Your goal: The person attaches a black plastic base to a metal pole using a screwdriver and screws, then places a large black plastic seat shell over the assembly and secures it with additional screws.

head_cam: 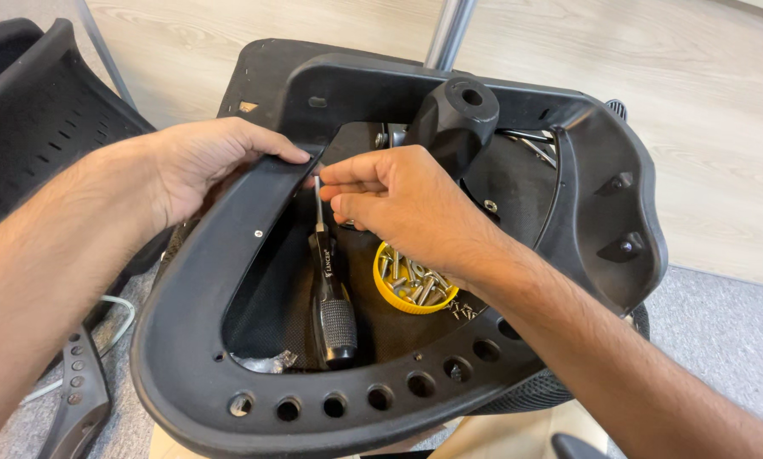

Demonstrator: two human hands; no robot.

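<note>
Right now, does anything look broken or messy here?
Nothing looks broken. The screws sit neatly inside the yellow cap, none spilled. One small oddity: the screwdriver stands inside the black chair frame, and the right hand pinches its metal shaft, not its handle. The left hand steadies the frame.

Clear plastic bag point(262, 363), crumpled, lies at the lower left inside the black frame point(186, 340), beside the screwdriver handle point(334, 319), which bears a small white printed label point(327, 262).
</note>
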